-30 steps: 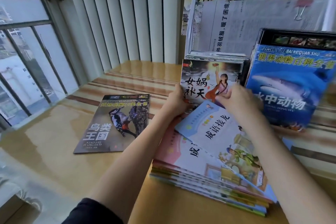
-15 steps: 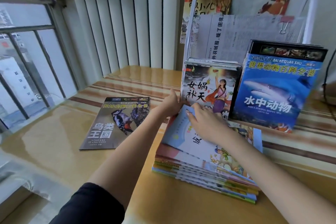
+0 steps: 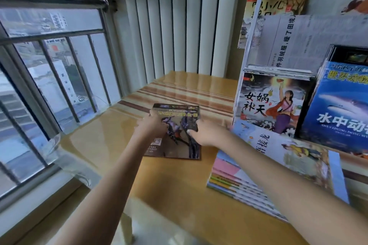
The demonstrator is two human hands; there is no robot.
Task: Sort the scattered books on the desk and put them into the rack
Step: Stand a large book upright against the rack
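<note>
A dark bird book [image 3: 176,146] lies on the glossy wooden desk [image 3: 111,145], left of centre. My left hand [image 3: 151,127] grips its left edge and my right hand [image 3: 206,133] grips its right edge, thumb on the cover. The far part of the cover looks blurred. To the right lies a stack of thin books [image 3: 237,182] topped by a light-blue one [image 3: 294,153]. Behind it the white rack [image 3: 256,26] holds upright a picture book showing a woman [image 3: 272,103] and a blue shark book [image 3: 338,109].
A barred window [image 3: 49,69] runs along the desk's left side. White vertical blinds [image 3: 179,20] close the back. Clipped newspapers [image 3: 310,40] and a yellow booklet [image 3: 278,4] fill the rack's upper tiers.
Both hands left the stack on the right and moved left to the bird book, which they now hold. My view has swung left and closer.
</note>
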